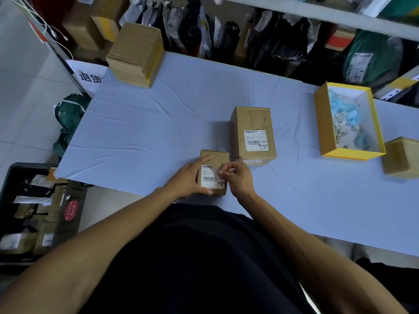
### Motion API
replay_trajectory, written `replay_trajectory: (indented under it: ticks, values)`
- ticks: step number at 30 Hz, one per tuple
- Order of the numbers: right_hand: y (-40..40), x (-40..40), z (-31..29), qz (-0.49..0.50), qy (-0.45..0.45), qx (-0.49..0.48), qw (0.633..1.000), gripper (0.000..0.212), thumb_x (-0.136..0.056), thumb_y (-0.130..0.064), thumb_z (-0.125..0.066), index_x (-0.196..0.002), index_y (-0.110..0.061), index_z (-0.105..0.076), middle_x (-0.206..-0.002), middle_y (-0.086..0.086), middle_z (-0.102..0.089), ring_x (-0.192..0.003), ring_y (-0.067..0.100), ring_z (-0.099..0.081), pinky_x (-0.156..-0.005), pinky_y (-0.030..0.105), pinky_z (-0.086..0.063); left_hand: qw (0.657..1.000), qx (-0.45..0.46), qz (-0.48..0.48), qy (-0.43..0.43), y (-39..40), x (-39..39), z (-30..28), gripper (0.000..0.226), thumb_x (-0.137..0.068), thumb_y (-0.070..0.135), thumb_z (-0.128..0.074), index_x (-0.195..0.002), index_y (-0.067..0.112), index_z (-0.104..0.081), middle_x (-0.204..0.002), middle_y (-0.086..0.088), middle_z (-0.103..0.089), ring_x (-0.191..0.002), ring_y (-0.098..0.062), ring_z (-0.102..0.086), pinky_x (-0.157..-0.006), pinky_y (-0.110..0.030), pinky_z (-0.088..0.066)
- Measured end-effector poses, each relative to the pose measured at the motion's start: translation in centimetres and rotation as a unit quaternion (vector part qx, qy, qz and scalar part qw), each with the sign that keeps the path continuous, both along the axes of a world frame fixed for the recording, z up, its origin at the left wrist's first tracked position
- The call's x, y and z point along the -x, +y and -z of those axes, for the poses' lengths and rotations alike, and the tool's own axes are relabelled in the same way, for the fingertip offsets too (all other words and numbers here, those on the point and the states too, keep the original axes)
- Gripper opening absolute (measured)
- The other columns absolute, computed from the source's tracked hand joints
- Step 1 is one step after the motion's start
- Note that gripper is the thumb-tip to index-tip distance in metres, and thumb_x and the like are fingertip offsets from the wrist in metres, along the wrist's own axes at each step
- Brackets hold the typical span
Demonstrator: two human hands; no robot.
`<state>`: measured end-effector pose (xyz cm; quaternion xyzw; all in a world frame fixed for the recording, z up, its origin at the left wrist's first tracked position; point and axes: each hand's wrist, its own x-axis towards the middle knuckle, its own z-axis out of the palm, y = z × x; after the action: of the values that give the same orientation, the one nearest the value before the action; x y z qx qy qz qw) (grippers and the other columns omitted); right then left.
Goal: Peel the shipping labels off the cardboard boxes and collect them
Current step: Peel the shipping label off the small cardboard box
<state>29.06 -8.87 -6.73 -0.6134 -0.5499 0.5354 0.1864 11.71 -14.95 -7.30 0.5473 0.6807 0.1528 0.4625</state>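
Shipping label (212,179) on small box (213,172), yellow tray (324,123) holding scraps (344,123)

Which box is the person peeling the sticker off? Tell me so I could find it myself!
Look at the big pale blue table and find its near edge, right in front of the person. The small cardboard box sits there between both hands, the left hand holding its side and the right hand pinching the white label at its corner. It is the smallest box, and the only one being touched.

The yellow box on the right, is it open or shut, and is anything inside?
Open. The yellow box has no lid on and its white inside shows, with crumpled blue and pale scraps lying on its floor.
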Motion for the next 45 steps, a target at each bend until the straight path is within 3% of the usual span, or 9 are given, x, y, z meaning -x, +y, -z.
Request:
replay_trajectory:
  ticks: [5, 8, 10, 15, 20, 24, 30, 36, 45]
  values:
    - [-0.3, -0.4, -0.3, 0.005, 0.041, -0.015, 0.999, 0.015, -0.081, -0.015, -0.072, -0.081, -0.025, -0.062, -0.107, 0.006, -0.065, -0.094, 0.021, -0.064, -0.067, 0.020, -0.050, 1.000, 0.002, -0.005, -0.004, 0.0, -0.1, -0.1, 0.112, -0.061, 0.041, -0.089, -0.149, 0.047, -0.021, -0.146, -0.004, -0.042, -0.128, -0.022, -0.045, -0.104, -0.035, -0.044]
    - [-0.2, -0.5, -0.6, 0.000, 0.043, -0.013, 0.999, 0.020, -0.079, -0.011, -0.075, -0.094, -0.020, -0.065, -0.108, 0.004, -0.066, -0.094, 0.019, -0.065, -0.064, 0.012, -0.050, 1.000, 0.012, 0.010, 0.000, 0.0, 0.2, -0.3, 0.118, -0.057, 0.040, -0.091, -0.149, 0.050, -0.017, -0.147, -0.004, -0.040, -0.130, -0.023, -0.042, -0.107, -0.038, -0.043]
    - [0.0, -0.5, -0.6, -0.008, 0.037, -0.008, 0.999, 0.013, -0.078, -0.012, -0.076, -0.085, -0.017, -0.066, -0.102, 0.005, -0.066, -0.093, 0.021, -0.065, -0.063, 0.010, -0.049, 0.999, 0.016, 0.028, -0.001, 0.0, 0.5, -0.3, 0.122, -0.054, 0.036, -0.091, -0.148, 0.053, -0.014, -0.149, -0.004, -0.037, -0.132, -0.022, -0.040, -0.109, -0.040, -0.041]
    - [0.2, -0.4, -0.6, -0.039, 0.001, -0.052, 0.998, 0.016, -0.079, -0.012, -0.075, -0.069, -0.020, -0.065, -0.110, 0.004, -0.054, -0.106, 0.017, -0.055, -0.089, 0.027, -0.048, 0.999, 0.010, 0.031, -0.008, 0.0, 0.8, -0.5, 0.123, -0.055, 0.032, -0.092, -0.148, 0.052, -0.014, -0.151, -0.002, -0.036, -0.133, -0.022, -0.039, -0.110, -0.040, -0.040]
    - [0.1, -0.7, -0.3, -0.105, -0.008, -0.150, 0.983, 0.013, -0.079, -0.012, -0.074, -0.073, -0.021, -0.065, -0.115, -0.008, -0.055, -0.107, 0.008, -0.054, -0.084, 0.024, -0.046, 0.999, 0.009, 0.039, 0.004, 0.1, 0.8, -0.5, 0.123, -0.056, 0.034, -0.093, -0.149, 0.049, -0.014, -0.155, 0.000, -0.032, -0.137, -0.022, -0.035, -0.112, -0.040, -0.038]
    - [0.3, -0.6, -0.5, -0.095, -0.002, -0.122, 0.988, 0.015, -0.078, -0.008, -0.073, -0.072, -0.018, -0.065, -0.113, -0.009, -0.059, -0.102, 0.000, -0.055, -0.085, 0.027, -0.048, 0.999, 0.019, 0.034, -0.006, 0.0, 0.9, -0.4, 0.122, -0.055, 0.036, -0.093, -0.147, 0.053, -0.014, -0.152, 0.000, -0.036, -0.132, -0.023, -0.042, -0.108, -0.042, -0.042]
    - [0.5, -0.8, -1.1, -0.083, -0.003, -0.077, 0.994, 0.013, -0.078, -0.009, -0.074, -0.071, -0.015, -0.065, -0.117, -0.009, -0.059, -0.099, -0.014, -0.051, -0.084, 0.013, -0.039, 0.999, 0.022, 0.025, -0.024, 0.0, 0.9, -0.2, 0.123, -0.053, 0.032, -0.094, -0.147, 0.052, -0.017, -0.149, -0.002, -0.040, -0.128, -0.022, -0.045, -0.107, -0.039, -0.043]
    - [0.8, -0.5, -1.6, -0.066, 0.003, -0.048, 0.997, 0.010, -0.081, -0.009, -0.073, -0.073, -0.009, -0.066, -0.120, -0.007, -0.059, -0.102, 0.001, -0.052, -0.076, 0.007, -0.038, 0.999, 0.021, 0.022, -0.025, 0.0, 0.8, 0.0, 0.124, -0.052, 0.031, -0.095, -0.145, 0.054, -0.016, -0.149, -0.002, -0.041, -0.129, -0.022, -0.045, -0.108, -0.040, -0.042]
    - [0.8, -0.6, -1.6, -0.056, 0.013, -0.029, 0.998, 0.010, -0.082, -0.008, -0.073, -0.079, 0.000, -0.067, -0.122, -0.006, -0.058, -0.100, 0.001, -0.053, -0.066, 0.000, -0.041, 0.999, 0.023, 0.019, -0.028, -0.1, 0.8, 0.1, 0.124, -0.053, 0.029, -0.095, -0.145, 0.055, -0.015, -0.149, -0.002, -0.040, -0.127, -0.023, -0.047, -0.106, -0.041, -0.044]
